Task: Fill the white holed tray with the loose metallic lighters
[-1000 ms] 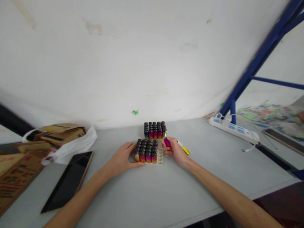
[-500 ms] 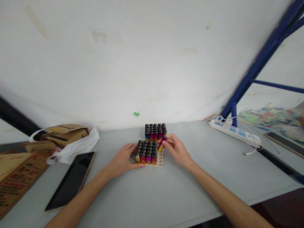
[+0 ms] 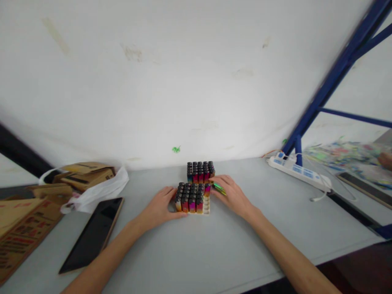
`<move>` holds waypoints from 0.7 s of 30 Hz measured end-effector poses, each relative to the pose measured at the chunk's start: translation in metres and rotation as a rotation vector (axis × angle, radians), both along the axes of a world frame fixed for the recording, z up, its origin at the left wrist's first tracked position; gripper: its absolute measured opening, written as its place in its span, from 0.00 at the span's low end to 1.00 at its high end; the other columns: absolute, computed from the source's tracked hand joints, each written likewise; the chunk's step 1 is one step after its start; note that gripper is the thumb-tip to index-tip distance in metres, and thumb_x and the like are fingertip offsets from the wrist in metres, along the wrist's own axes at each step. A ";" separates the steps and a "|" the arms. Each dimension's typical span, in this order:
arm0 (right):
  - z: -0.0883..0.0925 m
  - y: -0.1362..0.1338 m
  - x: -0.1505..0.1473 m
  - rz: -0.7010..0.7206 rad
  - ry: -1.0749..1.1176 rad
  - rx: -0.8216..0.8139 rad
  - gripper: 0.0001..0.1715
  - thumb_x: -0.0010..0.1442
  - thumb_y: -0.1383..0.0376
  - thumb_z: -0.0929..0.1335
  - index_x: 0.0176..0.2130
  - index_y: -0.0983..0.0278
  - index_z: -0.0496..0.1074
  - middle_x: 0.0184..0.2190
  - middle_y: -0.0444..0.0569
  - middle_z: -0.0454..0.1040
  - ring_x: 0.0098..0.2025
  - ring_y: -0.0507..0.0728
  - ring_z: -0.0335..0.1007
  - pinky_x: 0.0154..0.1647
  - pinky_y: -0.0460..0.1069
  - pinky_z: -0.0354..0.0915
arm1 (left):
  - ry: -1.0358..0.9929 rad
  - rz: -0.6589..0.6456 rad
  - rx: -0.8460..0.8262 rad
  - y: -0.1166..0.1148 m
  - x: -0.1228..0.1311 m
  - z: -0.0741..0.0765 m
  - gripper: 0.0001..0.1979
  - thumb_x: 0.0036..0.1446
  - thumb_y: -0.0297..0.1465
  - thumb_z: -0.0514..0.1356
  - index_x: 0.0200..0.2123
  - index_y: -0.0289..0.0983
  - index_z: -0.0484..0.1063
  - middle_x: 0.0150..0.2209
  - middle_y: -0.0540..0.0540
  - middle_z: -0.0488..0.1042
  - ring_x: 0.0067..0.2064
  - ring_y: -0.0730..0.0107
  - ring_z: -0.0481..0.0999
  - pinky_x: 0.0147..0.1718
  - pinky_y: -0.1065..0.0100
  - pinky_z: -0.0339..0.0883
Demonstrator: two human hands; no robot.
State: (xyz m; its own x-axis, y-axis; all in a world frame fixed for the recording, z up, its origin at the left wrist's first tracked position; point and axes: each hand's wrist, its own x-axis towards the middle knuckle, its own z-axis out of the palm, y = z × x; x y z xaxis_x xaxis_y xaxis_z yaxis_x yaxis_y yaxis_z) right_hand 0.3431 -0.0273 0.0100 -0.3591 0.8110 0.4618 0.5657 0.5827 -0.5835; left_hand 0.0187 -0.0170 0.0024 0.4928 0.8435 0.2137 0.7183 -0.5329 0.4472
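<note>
Rows of black-topped lighters [image 3: 192,200] stand upright in a pale tray [image 3: 206,211], whose right column shows open slots at the front. One pink and yellow lighter [image 3: 207,190] stands at the back of that column. My left hand [image 3: 161,206] grips the tray's left side, thumb along its front edge. Just right of the tray, my right hand [image 3: 228,192] is closed on a green and yellow lighter [image 3: 219,188], held tilted. Behind is a second block of upright lighters [image 3: 200,172], partly hidden by the front one.
A dark tablet [image 3: 92,234], a white plastic bag [image 3: 105,185] and cardboard boxes [image 3: 27,228] lie on the left. At the right are a white power strip [image 3: 301,173] with cables and a blue metal frame [image 3: 318,98]. Part of another person's hand [image 3: 385,160] shows at the far right edge.
The pink and yellow lighter from my right fingers now stands in the right column. My right hand has shifted slightly right and shows a green and yellow lighter. My left hand stays at the tray.
</note>
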 end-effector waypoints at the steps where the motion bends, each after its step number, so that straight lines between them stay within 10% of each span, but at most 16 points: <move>1: 0.000 0.001 0.006 -0.044 -0.010 0.023 0.16 0.73 0.58 0.71 0.58 0.55 0.76 0.55 0.57 0.79 0.59 0.70 0.73 0.63 0.66 0.67 | 0.001 0.001 -0.001 0.000 0.000 0.000 0.30 0.49 0.54 0.75 0.47 0.41 0.78 0.48 0.41 0.81 0.51 0.45 0.80 0.55 0.51 0.75; 12: -0.021 0.011 0.016 -0.212 -0.346 -0.075 0.11 0.71 0.61 0.73 0.51 0.60 0.81 0.46 0.56 0.79 0.50 0.67 0.73 0.54 0.60 0.66 | 0.022 0.000 -0.013 0.001 0.000 0.002 0.31 0.50 0.54 0.74 0.48 0.40 0.78 0.49 0.39 0.81 0.53 0.42 0.80 0.56 0.49 0.74; 21: -0.002 0.004 0.010 -0.086 0.100 -0.072 0.09 0.73 0.60 0.69 0.49 0.59 0.77 0.45 0.52 0.74 0.46 0.61 0.73 0.51 0.57 0.71 | 0.026 -0.022 0.003 0.002 0.000 0.001 0.29 0.52 0.55 0.73 0.47 0.40 0.77 0.46 0.40 0.81 0.50 0.44 0.80 0.54 0.49 0.75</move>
State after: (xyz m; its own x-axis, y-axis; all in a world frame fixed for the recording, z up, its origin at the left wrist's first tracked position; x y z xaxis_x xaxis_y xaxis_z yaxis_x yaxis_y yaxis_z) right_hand 0.3533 -0.0238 0.0075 -0.2422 0.8689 0.4317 0.5486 0.4896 -0.6777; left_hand 0.0183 -0.0154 0.0034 0.5166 0.8318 0.2031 0.7179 -0.5501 0.4267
